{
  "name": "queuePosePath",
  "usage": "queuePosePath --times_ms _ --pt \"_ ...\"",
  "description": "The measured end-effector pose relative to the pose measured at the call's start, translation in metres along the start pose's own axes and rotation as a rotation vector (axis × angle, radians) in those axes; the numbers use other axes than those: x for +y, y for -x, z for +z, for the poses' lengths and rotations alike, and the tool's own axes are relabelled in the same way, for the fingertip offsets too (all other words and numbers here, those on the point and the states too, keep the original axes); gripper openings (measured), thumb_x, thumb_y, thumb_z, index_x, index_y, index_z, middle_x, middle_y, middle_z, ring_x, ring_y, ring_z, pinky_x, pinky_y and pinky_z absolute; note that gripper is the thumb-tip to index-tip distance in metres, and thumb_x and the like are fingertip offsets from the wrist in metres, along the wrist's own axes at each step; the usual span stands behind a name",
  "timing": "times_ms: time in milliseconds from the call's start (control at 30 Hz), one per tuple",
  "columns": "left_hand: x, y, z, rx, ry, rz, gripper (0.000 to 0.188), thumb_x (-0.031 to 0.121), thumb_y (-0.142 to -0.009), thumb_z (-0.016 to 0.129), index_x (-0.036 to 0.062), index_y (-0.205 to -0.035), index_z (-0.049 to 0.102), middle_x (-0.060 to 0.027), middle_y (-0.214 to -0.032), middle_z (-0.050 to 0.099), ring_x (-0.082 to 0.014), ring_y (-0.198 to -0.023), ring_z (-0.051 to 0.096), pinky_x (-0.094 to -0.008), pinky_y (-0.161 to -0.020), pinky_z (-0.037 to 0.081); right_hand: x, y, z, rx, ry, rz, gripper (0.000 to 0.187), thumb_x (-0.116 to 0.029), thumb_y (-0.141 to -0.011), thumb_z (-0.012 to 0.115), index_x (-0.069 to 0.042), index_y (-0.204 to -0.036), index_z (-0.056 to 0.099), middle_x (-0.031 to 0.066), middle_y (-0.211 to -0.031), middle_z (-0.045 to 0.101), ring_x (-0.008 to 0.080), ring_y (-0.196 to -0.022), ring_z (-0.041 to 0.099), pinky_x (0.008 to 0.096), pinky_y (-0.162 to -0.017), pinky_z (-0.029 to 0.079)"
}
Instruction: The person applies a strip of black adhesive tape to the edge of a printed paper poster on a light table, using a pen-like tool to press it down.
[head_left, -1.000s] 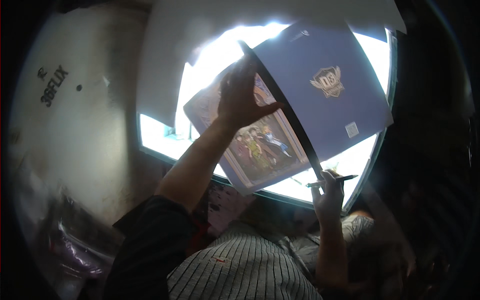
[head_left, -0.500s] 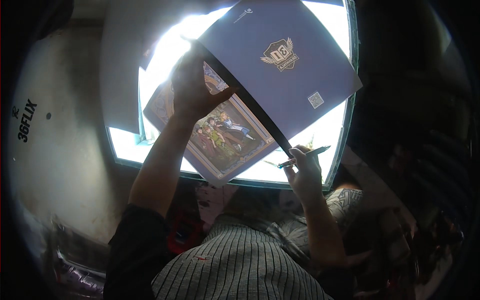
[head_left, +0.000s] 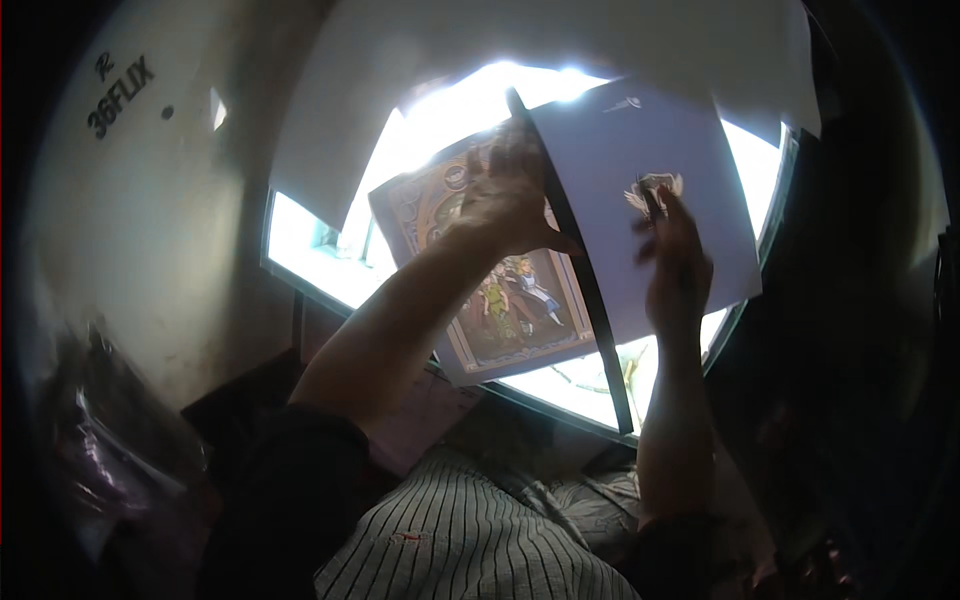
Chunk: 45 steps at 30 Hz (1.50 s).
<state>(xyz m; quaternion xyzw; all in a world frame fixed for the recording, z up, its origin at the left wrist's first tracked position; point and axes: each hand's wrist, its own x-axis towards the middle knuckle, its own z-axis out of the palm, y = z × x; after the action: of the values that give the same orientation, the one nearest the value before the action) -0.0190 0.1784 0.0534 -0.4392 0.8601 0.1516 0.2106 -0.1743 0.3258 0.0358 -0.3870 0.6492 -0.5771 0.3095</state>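
Note:
A blue printed cover sheet lies on a brightly lit light table, with illustrated figures on its left half and a winged emblem on its right. Across its middle runs a black straightedge, whose near end juts past the sheet. My left hand rests with spread fingers on the illustrated half, its thumb over the straightedge. Raised above the emblem, my right hand is closed around a slim pen-like tool. Motion blurs the tool, so its tip is not clear.
Pale sheets hang or stand over the far side of the light table, and another pale panel covers its left part. Crumpled shiny plastic lies at the lower left.
My right hand has moved from the straightedge's near end up over the emblem, still with the tool. The view has turned, so the sheet and straightedge appear farther right and steeper.

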Motion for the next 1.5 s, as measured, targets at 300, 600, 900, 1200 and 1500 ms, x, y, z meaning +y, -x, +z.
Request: queuePosePath --times_ms 300,600,900,1200,1500 --pt "-0.006 0.003 0.0 0.029 0.032 -0.002 0.148 0.076 -0.058 0.082 -0.004 -0.156 0.006 -0.025 -0.164 0.008 -0.0375 -0.154 0.005 -0.0634 -0.12 0.017 0.027 -0.118 0.104 -0.132 -0.013 0.101 0.012 -0.011 -0.087 0.069 -0.001 -0.093 0.067 0.0064 -0.082 0.073 0.0141 -0.07 0.071 0.0291 -0.069 0.058" --pt "-0.01 0.003 0.006 0.0 0.051 0.001 0.148 0.076 -0.059 0.081 -0.0031 -0.157 0.004 -0.0242 -0.164 0.006 -0.0372 -0.154 0.003 -0.0633 -0.12 0.017 0.03 -0.112 0.098 -0.215 0.064 0.036 0.011 -0.011 -0.085 0.071 -0.002 -0.088 0.065 0.0072 -0.074 0.07 0.0131 -0.075 0.071 0.0287 -0.067 0.055" --pt "-0.007 -0.004 0.011 -0.024 0.021 0.013 0.153 0.084 -0.055 0.077 -0.0032 -0.157 0.001 -0.0245 -0.165 0.001 -0.0389 -0.154 -0.003 -0.0633 -0.121 0.01 0.022 0.113 -0.057 -0.405 0.809 -0.12 0.014 -0.004 -0.086 0.07 -0.004 -0.081 0.057 0.0025 -0.061 0.06 0.0081 -0.056 0.058 0.027 -0.053 0.045" --pt "-0.036 -0.003 0.022 0.251 0.057 0.236 0.13 0.079 -0.068 0.073 0.0021 -0.157 0.017 -0.0281 -0.161 0.016 -0.0431 -0.151 0.015 -0.0591 -0.12 0.019 -0.013 0.237 -0.07 0.001 0.796 0.103 0.035 -0.004 -0.084 0.073 -0.004 -0.116 0.059 0.0166 -0.091 0.064 0.0332 -0.083 0.066 0.0427 -0.072 0.054" --pt "-0.072 -0.013 0.057 0.589 -0.018 0.385 0.088 0.063 -0.085 0.067 0.0089 -0.149 0.04 -0.0207 -0.156 0.033 -0.0402 -0.146 0.028 -0.0612 -0.117 0.022 0.014 0.249 -0.013 0.059 0.879 0.056 0.044 0.006 -0.075 0.063 -0.003 -0.117 0.054 0.021 -0.102 0.059 0.04 -0.091 0.056 0.0504 -0.081 0.047"
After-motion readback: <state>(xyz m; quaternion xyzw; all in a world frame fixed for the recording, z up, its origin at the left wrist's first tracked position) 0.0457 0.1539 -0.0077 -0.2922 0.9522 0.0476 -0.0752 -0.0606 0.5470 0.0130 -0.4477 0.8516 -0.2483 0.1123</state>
